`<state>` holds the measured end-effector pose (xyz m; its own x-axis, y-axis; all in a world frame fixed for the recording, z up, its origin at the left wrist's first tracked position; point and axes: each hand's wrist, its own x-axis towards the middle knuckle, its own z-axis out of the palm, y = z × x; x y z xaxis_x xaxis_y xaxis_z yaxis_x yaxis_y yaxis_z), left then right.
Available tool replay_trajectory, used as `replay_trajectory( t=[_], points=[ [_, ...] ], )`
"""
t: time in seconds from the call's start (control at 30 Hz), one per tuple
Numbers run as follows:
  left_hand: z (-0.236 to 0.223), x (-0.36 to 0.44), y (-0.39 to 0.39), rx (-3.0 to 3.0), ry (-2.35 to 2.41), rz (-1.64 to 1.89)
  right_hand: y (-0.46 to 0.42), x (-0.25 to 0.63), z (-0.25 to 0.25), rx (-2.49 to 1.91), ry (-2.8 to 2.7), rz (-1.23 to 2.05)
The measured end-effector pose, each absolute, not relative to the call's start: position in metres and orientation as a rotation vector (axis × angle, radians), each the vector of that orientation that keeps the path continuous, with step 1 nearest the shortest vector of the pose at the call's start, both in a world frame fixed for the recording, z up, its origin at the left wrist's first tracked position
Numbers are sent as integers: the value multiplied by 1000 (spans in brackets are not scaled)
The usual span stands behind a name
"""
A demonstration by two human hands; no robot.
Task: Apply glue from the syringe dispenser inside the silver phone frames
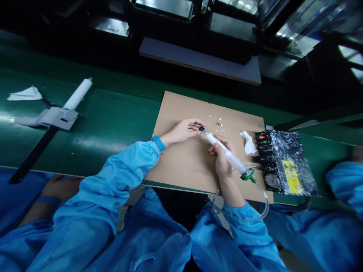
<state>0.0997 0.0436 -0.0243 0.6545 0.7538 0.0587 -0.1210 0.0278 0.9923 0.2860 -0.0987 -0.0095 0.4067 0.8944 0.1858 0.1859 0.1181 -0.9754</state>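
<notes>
Between its thumb and fingertips my left hand (185,130) pinches a small black part (201,129), too small to name. My right hand (224,156) is wrapped round a white dispensing syringe (226,152) with a blue tip. That tip points left and lies right at the black part; whether they touch I cannot tell. A green cap (248,175) closes the syringe's rear end, and a clear hose (266,204) loops away from it. Both hands are above a brown cardboard sheet (181,166).
A black dispenser box (292,162) with a gauge stands right, beside crumpled tissue (248,142). White crumbs (219,124) dot the cardboard. Left on the green table (113,113), a caulking gun (59,117) holds a white cartridge. Co-workers' sleeves (344,185) show at both sides.
</notes>
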Motion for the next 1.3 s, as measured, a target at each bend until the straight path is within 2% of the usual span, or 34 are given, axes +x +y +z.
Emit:
replay_trajectory(
  t=[1.3],
  points=[
    [-28,100,45,1364,526,778,-101,292,-18,-1282,-1005,741]
  ],
)
